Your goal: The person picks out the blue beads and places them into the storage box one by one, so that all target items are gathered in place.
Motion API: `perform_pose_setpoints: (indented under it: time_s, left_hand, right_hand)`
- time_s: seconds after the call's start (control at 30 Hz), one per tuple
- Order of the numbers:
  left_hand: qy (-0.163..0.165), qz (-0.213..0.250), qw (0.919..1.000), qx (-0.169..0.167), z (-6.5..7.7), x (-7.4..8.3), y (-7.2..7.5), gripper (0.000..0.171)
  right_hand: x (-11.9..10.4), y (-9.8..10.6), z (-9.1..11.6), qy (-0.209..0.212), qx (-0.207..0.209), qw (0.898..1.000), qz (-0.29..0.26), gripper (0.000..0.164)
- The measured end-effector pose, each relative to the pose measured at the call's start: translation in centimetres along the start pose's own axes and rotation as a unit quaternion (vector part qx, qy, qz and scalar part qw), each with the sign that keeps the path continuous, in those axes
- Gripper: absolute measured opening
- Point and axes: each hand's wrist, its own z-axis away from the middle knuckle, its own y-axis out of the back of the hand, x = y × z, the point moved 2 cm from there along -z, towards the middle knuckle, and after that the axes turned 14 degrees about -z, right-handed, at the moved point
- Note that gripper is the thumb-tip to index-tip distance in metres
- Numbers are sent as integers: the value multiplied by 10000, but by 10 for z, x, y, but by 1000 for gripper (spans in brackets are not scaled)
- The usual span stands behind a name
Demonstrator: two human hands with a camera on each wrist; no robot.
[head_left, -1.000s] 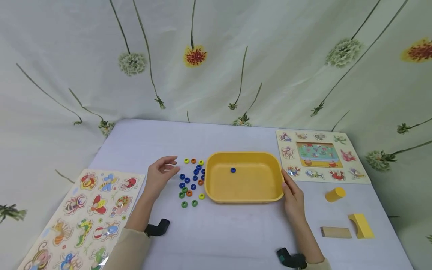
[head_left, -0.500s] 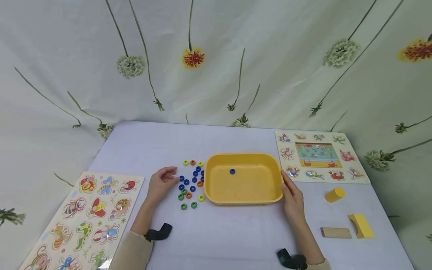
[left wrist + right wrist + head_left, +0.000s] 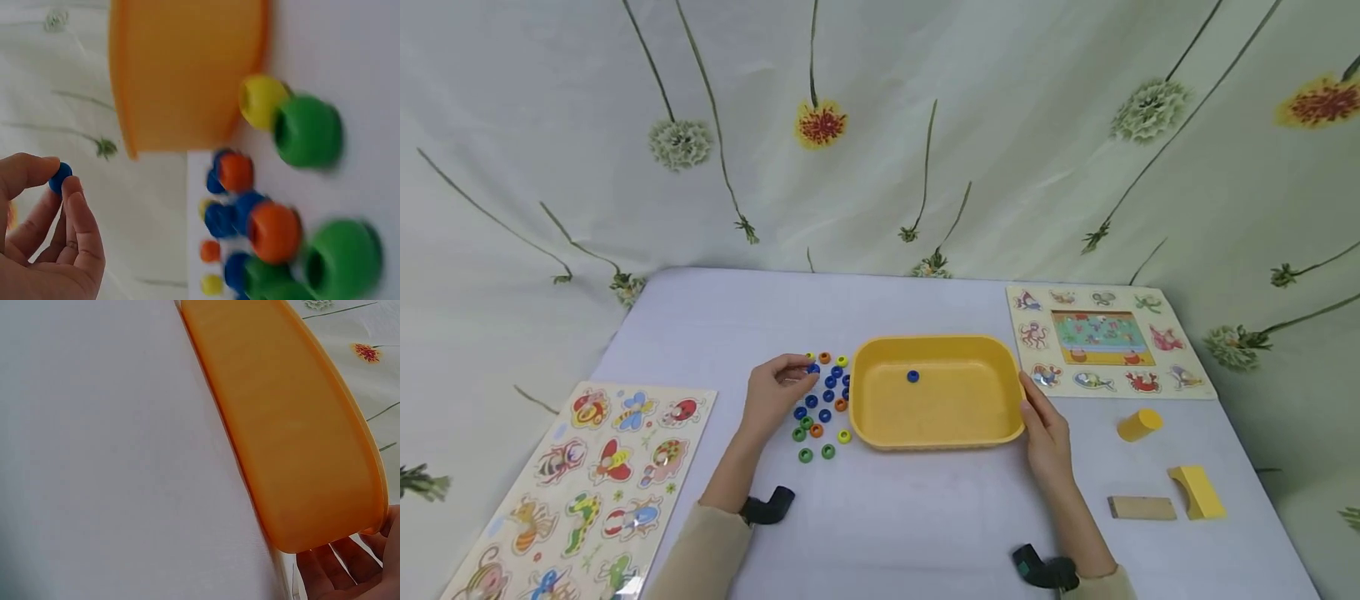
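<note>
In the head view my left hand is over the left side of a group of loose beads. Its thumb and fingertips pinch a blue bead, raised off the table in the left wrist view. Several blue, green, orange and yellow beads lie beside the yellow tray, such as a green bead and an orange bead. A single blue bead lies inside the tray. My right hand holds the tray's right end, fingers against the outer wall; its thumb is partly hidden in the right wrist view.
An insect puzzle board lies at the left, and a sea-animal puzzle board at the back right. Near the right edge are a yellow cylinder, a plain wooden block and a yellow arch block. A floral cloth hangs behind.
My left hand reached down to the beads, took hold of a blue one, and lifted it toward the tray. My right hand stays at the tray's right end.
</note>
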Motion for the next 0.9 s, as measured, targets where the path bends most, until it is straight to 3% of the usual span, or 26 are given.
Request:
perform_pose_setpoints:
  time_s: [0.1, 0.17, 0.27, 0.33, 0.47, 0.7, 0.9]
  left_hand:
    - [-416, 459, 9976, -315, -6, 47, -7, 27]
    - [-696, 544, 9931, -777, -11, 74, -20, 24]
    - [-1010, 375, 9856, -1304, -21, 98, -47, 20]
    - [-1031, 106, 9834, -1488, -28, 102, -65, 19]
    - [-626, -556, 9872, -1361, -35, 93, -85, 16]
    - [-656, -1575, 9793, -1092, -34, 88, -98, 21]
    - [-489, -1736, 9737, -1389, -33, 86, -106, 24]
  right_hand:
    - [-6, -1, 0, 34, 37, 10000, -24, 39]
    - [-6, -1, -1, 58, 33, 9999, -83, 39]
    - [1, 0, -5, 73, -23, 9999, -75, 39]
    - [8, 1, -8, 44, -72, 10000, -42, 38]
    - [20, 2, -11, 27, -148, 9998, 88, 38]
    - [23, 6, -11, 139, -81, 9998, 95, 37]
    - [24, 9, -9, 65, -38, 9999, 152, 37]
